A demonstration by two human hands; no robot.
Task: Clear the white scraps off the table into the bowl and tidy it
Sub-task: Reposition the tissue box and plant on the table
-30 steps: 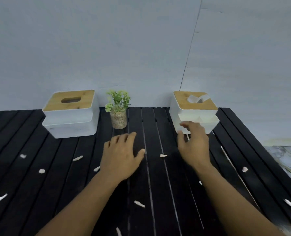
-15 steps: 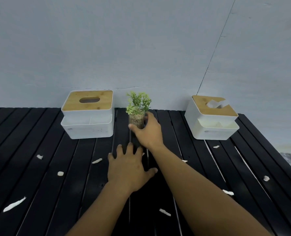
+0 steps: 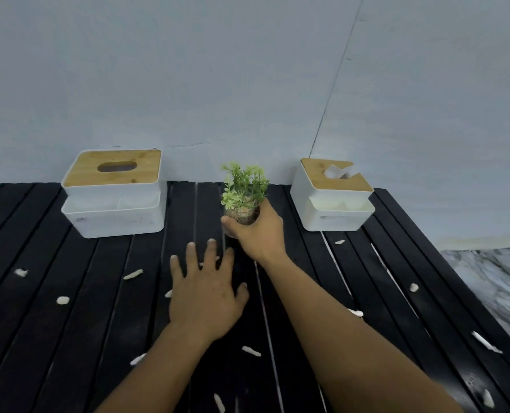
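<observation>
While the right hand (image 3: pixel 259 234) curls its fingers and thumb round the glass pot of the potted plant (image 3: pixel 245 186), the left hand (image 3: pixel 206 296) lies palm-down over the black slatted table (image 3: pixel 69 368) with fingers straight and splayed, holding nothing. Whether its palm touches the slats cannot be told. The potted plant stands upright at one o'clock from the left hand, towards the back of the table. Its base is hidden behind the gripping fingers, so it cannot be told whether it rests on the slats or is lifted.

The white scraps (image 3: pixel 133 274) lie loose on the table around both arms, none of them in either hand. From the left hand, the pointed one sits at ten o'clock, a rounder scrap (image 3: pixel 63 300) at nine o'clock, a thin scrap (image 3: pixel 250 351) at five o'clock, and a long scrap (image 3: pixel 486 342) far out at four o'clock near the table's right edge.

Against the wall stand two white boxes with wooden lids — the left box (image 3: pixel 113 222) at eleven o'clock, the right box (image 3: pixel 331 216) at two o'clock with a tissue (image 3: pixel 337 171) poking from its slot
</observation>
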